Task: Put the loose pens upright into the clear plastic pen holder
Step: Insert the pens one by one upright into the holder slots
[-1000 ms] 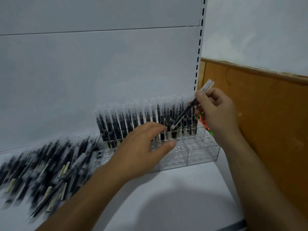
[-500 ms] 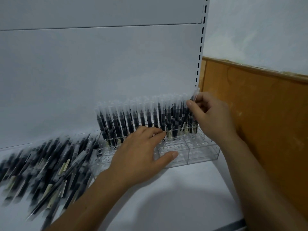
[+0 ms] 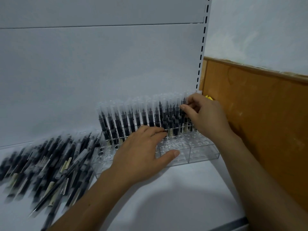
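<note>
- Clear plastic holder (image 3: 203,154) sits at the far side of the white shelf (image 3: 166,197), its right end near the wood panel (image 3: 258,122). Its far rows are packed with standing pens (image 3: 133,120), and its near holes are bare.
- A second ago the right hand (image 3: 206,114) held a pen (image 3: 184,109) slanted above the holder, tip aimed down at the far right corner. Now that pen is upright among the standing pens at the right end, its clear cap about level with theirs.
- The right hand's fingers are curled and pinch the pen near its top; it has not let go.
- Whether the tip is fully home in its hole I cannot tell, because the neighbouring pens and the hand hide the base.
- The left hand (image 3: 141,150) has stayed flat on the holder, fingers straight and spread, grasping nothing. Its fingertips touch the feet of the standing pens and its thumb lies by the near wall. It looks to be steadying the holder.
- Loose pens (image 3: 50,164) lie in a blurred heap on the shelf, left of the holder.
- By my reading, this pen's placing is all but done and only the release remains.
- Most of the task is still ahead: the heap is large and the near rows are open.
- The pens stand crowded, so drawing the right hand away carelessly could tip the neighbours.
</note>
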{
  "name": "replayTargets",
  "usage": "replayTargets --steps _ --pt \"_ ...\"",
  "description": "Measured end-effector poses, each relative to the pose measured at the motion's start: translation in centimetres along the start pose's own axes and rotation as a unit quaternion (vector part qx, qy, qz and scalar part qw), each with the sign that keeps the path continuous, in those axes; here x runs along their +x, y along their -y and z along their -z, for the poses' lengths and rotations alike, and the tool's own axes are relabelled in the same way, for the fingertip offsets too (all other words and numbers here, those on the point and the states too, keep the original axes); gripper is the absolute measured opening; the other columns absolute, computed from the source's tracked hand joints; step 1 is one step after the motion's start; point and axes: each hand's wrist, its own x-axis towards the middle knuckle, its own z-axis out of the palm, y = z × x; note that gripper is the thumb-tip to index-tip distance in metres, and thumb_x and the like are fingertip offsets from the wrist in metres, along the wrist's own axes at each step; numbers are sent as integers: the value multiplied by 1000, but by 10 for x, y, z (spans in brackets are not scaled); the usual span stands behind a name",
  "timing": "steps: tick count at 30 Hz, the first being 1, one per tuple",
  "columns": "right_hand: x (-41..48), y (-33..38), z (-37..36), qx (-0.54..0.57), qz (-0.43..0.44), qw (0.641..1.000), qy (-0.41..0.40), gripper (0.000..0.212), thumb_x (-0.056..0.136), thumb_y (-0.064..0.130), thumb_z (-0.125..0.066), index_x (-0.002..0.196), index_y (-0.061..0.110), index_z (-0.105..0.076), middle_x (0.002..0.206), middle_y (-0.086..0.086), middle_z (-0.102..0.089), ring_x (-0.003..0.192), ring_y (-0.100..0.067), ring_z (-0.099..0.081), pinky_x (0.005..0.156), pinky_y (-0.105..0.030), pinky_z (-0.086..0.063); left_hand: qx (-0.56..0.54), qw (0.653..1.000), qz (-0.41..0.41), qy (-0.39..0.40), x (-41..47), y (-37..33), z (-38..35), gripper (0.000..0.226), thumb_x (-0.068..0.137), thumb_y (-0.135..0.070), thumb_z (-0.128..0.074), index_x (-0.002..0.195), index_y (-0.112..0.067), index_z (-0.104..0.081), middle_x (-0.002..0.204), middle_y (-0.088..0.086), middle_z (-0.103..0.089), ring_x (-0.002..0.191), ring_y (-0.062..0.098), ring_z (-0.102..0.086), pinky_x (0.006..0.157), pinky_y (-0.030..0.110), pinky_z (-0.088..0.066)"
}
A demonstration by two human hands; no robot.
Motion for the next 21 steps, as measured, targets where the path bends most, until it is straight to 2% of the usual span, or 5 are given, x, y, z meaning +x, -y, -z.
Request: replayTargets --steps 5,10,13,21 --pt "-3 -4 0 -41 -29 997 60 18 91 37 -65 86 21 -59 71 9 -61 68 -14 -58 66 -42 -55 1 1000 1 -4 0 2 -2 81 82 -82 -22 140 -32 -47 143 -20 -44 128 1 -31 103 29 -33" --pt "-3 -3 -1 -48 -42 996 59 17 91 35 -67 83 26 -55 71 13 -58 68 -9 -56 66 -40 -55 -5 1000 4 -5 2 4 -3 80 81 -83 -23 139 -34 -48 142 -21 -44 127 -1 -31 100 28 -33" --pt "-6 -2 -2 -41 -54 996 49 17 90 35 -68 83 27 -54 72 12 -60 70 -10 -58 66 -42 -56 -4 1000 5 -3 2 4 -3 80 80 -84 -24 138 -34 -50 141 -21 -46 126 0 -33 99 28 -34" --pt "-6 10 3 -71 -80 990 88 16 91 35 -65 87 25 -53 78 8 -61 76 -18 -61 69 -44 -56 -10 999 8 30 3 0 6 77 83 -81 -32 140 -32 -47 144 -18 -44 128 3 -33 100 28 -32"
